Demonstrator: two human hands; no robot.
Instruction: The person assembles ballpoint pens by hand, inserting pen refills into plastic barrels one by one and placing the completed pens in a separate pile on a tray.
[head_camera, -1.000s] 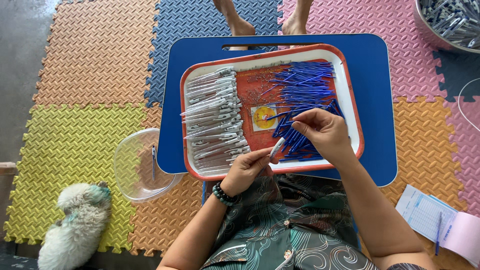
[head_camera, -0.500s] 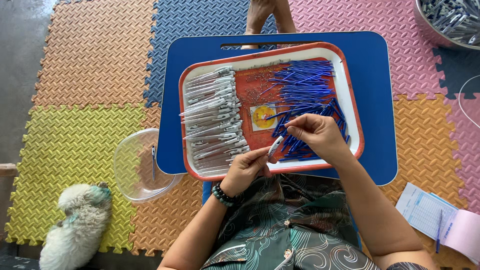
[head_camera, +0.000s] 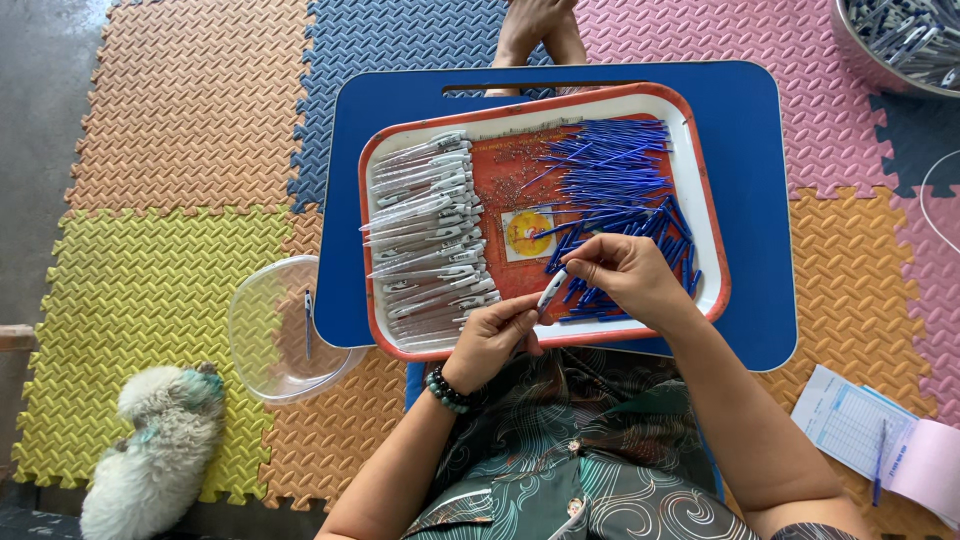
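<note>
Pen assembly, mid-step. Left hand (head_camera: 492, 340) at lower centre of frame, fingers closed round a clear pen barrel (head_camera: 551, 288) held tilted, tip pointing up-right. Right hand (head_camera: 628, 275) just beside it, thumb and fingers pinched together at the barrel's upper end, prob. on a blue refill; too small to tell for sure. Judged: refill being fed into barrel, not yet seated.

Next move, as a guess: needs fine alignment of thin refill w/ barrel mouth, steady left grip, straight push from right.

Both hands over lower edge of red-rimmed tray (head_camera: 700, 160), centre frame. Tray on blue lap bench (head_camera: 760, 200) w/ slot handle at top. In tray: stack of clear barrels (head_camera: 425, 235) at left, loose pile of blue refills (head_camera: 615, 180) at right, tiny scattered bits betw. them, prob. springs; can't tell.

Labels etc.: small square picture w/ yellow round centre (head_camera: 527, 232) on tray floor, mid-tray. Pad of white and pink printed forms (head_camera: 880, 440) w/ blue pen on top, lower right of frame. No boxes or packages seen.

Elsewhere: clear plastic bowl (head_camera: 275, 330) left of bench w/ one pen inside; metal basin of finished pens (head_camera: 900, 40) upper right; white fluffy dog (head_camera: 155, 450) lower left; coloured foam floor mats (head_camera: 150, 290) under all.
</note>
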